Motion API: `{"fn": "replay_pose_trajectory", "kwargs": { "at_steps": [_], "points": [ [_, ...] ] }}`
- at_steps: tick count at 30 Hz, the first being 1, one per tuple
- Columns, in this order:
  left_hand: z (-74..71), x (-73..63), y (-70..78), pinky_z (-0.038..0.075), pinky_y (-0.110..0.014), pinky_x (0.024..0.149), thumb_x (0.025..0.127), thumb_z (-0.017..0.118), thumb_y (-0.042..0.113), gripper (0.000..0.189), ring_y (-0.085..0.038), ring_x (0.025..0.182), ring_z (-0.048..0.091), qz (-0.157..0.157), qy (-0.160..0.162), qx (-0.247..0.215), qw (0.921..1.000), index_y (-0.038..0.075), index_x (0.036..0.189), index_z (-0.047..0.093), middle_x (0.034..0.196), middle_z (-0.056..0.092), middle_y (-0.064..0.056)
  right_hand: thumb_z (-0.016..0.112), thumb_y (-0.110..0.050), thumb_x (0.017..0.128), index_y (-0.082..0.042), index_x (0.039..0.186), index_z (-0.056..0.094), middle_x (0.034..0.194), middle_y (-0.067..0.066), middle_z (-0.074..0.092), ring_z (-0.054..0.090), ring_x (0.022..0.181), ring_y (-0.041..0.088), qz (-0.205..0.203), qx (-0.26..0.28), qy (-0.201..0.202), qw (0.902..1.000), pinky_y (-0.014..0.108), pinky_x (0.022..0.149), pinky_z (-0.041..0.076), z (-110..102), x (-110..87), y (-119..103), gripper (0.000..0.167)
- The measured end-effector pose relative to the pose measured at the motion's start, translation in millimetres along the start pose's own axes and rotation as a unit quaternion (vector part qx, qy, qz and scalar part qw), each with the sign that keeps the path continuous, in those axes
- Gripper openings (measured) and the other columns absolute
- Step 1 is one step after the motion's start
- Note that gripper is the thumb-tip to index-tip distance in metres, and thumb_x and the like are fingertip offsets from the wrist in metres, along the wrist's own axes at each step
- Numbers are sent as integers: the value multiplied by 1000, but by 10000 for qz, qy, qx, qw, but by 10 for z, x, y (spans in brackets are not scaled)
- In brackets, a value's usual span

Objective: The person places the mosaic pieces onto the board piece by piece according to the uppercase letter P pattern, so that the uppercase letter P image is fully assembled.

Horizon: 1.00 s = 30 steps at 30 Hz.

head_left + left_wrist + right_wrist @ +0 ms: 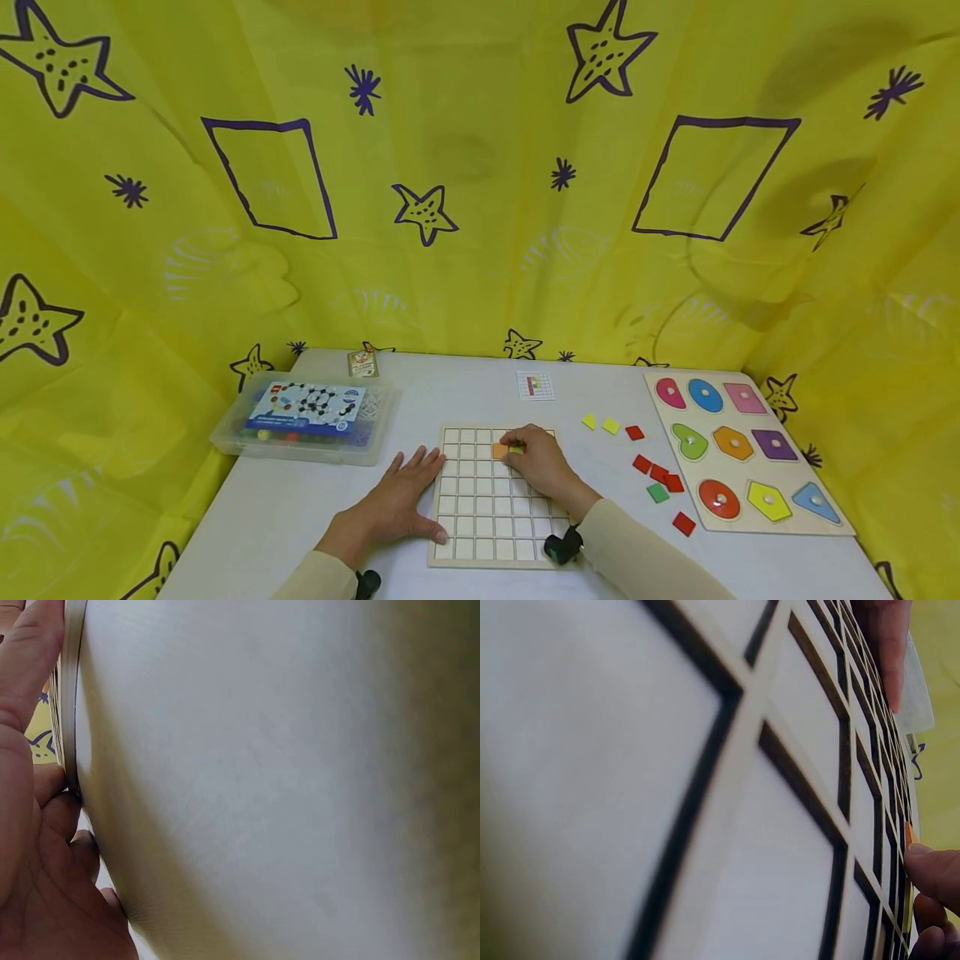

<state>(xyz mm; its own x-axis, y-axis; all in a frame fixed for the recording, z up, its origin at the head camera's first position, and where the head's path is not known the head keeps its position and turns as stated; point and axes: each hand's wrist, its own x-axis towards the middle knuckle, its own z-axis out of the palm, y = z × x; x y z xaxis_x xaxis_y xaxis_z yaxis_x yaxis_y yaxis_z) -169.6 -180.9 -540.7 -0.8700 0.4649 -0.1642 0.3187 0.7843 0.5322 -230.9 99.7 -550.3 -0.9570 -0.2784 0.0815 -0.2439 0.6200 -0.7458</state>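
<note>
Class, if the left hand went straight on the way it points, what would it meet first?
The left hand would probably meet the grid board's left rim, right at its fingers; whether it would bump or slide over is unclear.

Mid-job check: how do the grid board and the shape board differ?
The grid board is split into pale square cells; the shape board carries nine coloured shapes. The left hand rests on the grid board's edge, while no hand touches the shape board. Both lie on the white table.
</note>
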Motion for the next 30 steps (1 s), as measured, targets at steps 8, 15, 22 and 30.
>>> {"fn": "replay_pose_trajectory", "kwargs": {
  "at_steps": [8, 15, 22, 30],
  "points": [
    [10, -6, -8, 7, -62, 133, 69, 91, 58, 122, -39, 163, 19, -15, -2, -50, 10000, 3, 163, 36, 172, 32, -15, 81, -6, 89, -6, 110, 80, 110, 8, 72, 58, 91, 16, -5, 47, -39, 10000, 35, 82, 53, 4, 8, 9, 21],
    [16, -9, -23, 8, -62, 133, 69, 91, 58, 123, -39, 163, 19, -1, 13, -45, 10000, 2, 163, 36, 172, 32, -15, 80, -5, 90, -6, 112, 80, 111, 8, 72, 58, 92, 16, 16, 39, -84, 10000, 35, 83, 53, 3, 8, 2, 22],
    [-6, -22, 17, 8, -62, 133, 70, 92, 57, 122, -39, 163, 19, -23, 9, -77, 10000, 2, 163, 36, 172, 32, -15, 80, -5, 90, -7, 110, 78, 110, 6, 71, 61, 95, 18, 191, 329, -92, 9992, 37, 85, 54, -44, 7, -27, 21],
    [-12, -24, 24, 8, -63, 132, 69, 92, 56, 122, -40, 162, 20, 33, 48, -78, 10000, 1, 163, 36, 171, 33, -16, 77, -4, 92, -8, 112, 77, 99, 2, 66, 56, 87, 16, 305, 776, 215, 9963, 29, 77, 49, -109, 5, -22, 20]
  ]
}}
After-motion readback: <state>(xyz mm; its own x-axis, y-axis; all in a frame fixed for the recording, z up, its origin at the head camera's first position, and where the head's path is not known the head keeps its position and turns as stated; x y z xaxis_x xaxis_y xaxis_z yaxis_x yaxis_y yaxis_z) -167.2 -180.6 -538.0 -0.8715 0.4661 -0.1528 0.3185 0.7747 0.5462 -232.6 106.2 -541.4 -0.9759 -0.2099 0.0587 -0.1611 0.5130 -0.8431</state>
